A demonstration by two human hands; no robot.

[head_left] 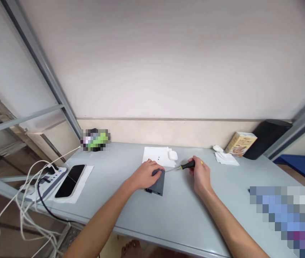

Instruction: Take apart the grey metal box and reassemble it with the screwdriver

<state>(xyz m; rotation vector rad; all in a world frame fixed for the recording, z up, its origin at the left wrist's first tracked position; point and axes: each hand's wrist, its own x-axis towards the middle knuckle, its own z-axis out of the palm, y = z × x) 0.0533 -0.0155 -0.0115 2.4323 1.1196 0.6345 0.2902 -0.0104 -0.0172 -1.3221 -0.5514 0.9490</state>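
A flat dark grey device (158,186), like a small electronic box, lies near the middle of the table. My left hand (148,174) grips its far part, with the thumb and fingers over the top and side. A screwdriver (187,165) with a black and yellow handle is in my right hand (202,175), fingers closed round the handle. Its shaft points left, and the tip is at the device's far right edge, close to my left fingertips. Whether the tip touches is too small to tell. Behind the device, tiny dark pieces (158,158) rest on white paper (152,152).
A white rounded case (172,155) sits on the paper's right side. To the left are a phone (71,181), a power strip (52,181) and tangled white cables (24,215). Crumpled tissue (226,158), a carton (240,144) and a black cylinder (266,138) stand at the back right.
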